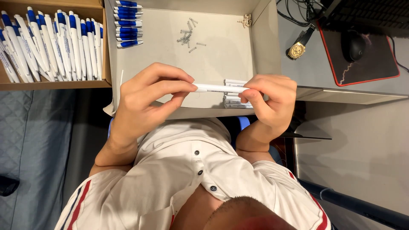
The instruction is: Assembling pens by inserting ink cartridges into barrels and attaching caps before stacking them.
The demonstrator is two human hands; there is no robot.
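Item: white pen barrel, held level between both hands over the near edge of the grey tray.

I log the left hand with its grip pinched on one end and the right hand closed on the other. I judge this a fitting step, which calls for keeping the ends aligned. The barrel is plain, slim and capless. More white barrels are stacked just beneath, springs lie near the tray's far edge, and finished blue-and-white pens sit at the far left.
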